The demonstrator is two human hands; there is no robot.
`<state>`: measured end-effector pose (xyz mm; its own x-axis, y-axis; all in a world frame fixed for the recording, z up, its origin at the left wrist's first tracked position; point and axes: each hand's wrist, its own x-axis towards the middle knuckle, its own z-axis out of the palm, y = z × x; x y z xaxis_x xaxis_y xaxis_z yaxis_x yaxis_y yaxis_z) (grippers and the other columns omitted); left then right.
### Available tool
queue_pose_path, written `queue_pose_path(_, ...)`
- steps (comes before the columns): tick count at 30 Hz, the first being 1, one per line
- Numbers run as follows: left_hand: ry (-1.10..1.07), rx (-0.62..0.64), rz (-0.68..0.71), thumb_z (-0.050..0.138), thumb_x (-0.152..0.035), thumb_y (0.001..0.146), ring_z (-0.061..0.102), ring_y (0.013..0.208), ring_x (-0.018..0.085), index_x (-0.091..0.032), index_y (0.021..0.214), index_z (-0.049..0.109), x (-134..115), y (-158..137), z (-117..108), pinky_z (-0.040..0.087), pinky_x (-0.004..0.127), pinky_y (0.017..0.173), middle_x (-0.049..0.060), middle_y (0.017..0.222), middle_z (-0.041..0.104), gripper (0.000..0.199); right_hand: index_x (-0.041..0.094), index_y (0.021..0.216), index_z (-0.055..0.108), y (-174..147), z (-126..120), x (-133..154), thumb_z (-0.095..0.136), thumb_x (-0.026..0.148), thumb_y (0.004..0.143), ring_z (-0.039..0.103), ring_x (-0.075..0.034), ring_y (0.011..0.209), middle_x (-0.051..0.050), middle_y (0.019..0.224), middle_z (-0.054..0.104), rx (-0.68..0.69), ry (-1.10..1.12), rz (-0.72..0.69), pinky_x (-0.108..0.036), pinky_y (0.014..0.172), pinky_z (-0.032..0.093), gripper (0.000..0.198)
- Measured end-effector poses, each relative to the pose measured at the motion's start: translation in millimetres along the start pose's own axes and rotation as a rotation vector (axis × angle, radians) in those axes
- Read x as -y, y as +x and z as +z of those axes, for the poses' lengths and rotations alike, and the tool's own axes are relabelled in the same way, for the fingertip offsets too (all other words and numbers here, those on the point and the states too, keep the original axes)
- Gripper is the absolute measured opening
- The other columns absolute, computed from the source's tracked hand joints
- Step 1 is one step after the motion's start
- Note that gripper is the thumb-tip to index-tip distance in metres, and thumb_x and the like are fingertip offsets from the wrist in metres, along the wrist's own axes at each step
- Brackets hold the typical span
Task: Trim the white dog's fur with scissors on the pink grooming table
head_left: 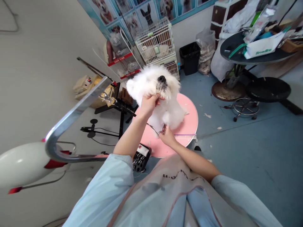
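A white fluffy dog (170, 115) sits on the round pink grooming table (193, 116), its muzzle tilted up. My left hand (149, 103) is closed on the fur under its chin. Lower down, close to the dog's chest, my right hand (167, 136) grips a pair of scissors (163, 128) by the finger loops. The blades are hard to make out against the fur. Beside my right hand, a comb (186, 136) with a purple edge lies near the table's rim.
A bent metal grooming arm (73, 118) rises at the left. Below the table's left edge is a tool holder with scissors (140, 157). A white wire cage (155, 41) and a black bin (190, 56) stand behind. To the right are a cluttered dark table (227, 49) and a black stool (267, 90).
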<state>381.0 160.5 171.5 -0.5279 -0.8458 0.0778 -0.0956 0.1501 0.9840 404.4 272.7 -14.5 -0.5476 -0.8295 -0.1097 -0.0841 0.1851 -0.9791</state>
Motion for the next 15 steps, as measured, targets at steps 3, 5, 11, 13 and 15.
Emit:
queue_pose_path(3, -0.01, 0.006, 0.019, 0.057, -0.014, 0.079, 0.042, 0.039, 0.006, -0.017, 0.057, 0.058, -0.8, 0.1, -0.9, 0.027, 0.019, 0.039, -0.001, 0.05, 0.059, 0.022, 0.024, 0.091, 0.043, 2.6, -0.6, 2.6, 0.061, 0.033, 0.073, 0.057, -0.019, 0.079, 0.0, 0.085, 0.057, -0.021, -0.024, -0.023, -0.034, 0.077, 0.048, 0.026)
queue_pose_path(5, -0.013, 0.014, 0.015, 0.056, -0.015, 0.081, 0.041, 0.038, 0.006, -0.016, 0.058, 0.058, -2.1, 0.7, -1.9, 0.027, 0.019, 0.039, -0.001, 0.05, 0.06, 0.023, 0.024, 0.092, 0.044, 2.6, -1.0, 2.2, 0.057, 0.028, 0.074, 0.056, -0.019, 0.078, 0.0, 0.084, 0.056, -0.025, -0.001, -0.009, -0.033, 0.076, 0.048, 0.023)
queue_pose_path(11, -0.004, 0.045, 0.015, 0.055, -0.016, 0.082, 0.04, 0.037, 0.006, -0.015, 0.056, 0.06, -6.5, -0.9, -4.1, 0.026, 0.02, 0.04, 0.0, 0.047, 0.057, 0.027, 0.024, 0.094, 0.044, 3.3, -1.2, 0.7, 0.061, 0.03, 0.072, 0.057, -0.017, 0.079, 0.002, 0.085, 0.057, -0.02, 0.032, -0.048, -0.031, 0.075, 0.048, 0.028)
queue_pose_path(13, 0.014, 0.046, 0.025, 0.055, -0.017, 0.083, 0.039, 0.038, 0.005, -0.015, 0.057, 0.063, -7.8, -1.9, -4.3, 0.025, 0.02, 0.04, 0.0, 0.046, 0.056, 0.027, 0.024, 0.092, 0.043, 7.0, -1.3, 1.4, 0.062, 0.031, 0.071, 0.057, -0.018, 0.078, 0.002, 0.083, 0.056, -0.043, 0.035, -0.05, -0.032, 0.075, 0.048, 0.029)
queue_pose_path(15, 0.013, 0.042, 0.025, 0.055, -0.018, 0.083, 0.039, 0.038, 0.005, -0.015, 0.058, 0.063, -8.0, -1.6, -5.4, 0.025, 0.019, 0.04, 0.0, 0.047, 0.056, 0.027, 0.025, 0.091, 0.042, 7.2, -0.4, -0.8, 0.059, 0.027, 0.072, 0.057, -0.018, 0.076, 0.002, 0.08, 0.055, -0.048, 0.076, -0.014, -0.032, 0.075, 0.048, 0.025)
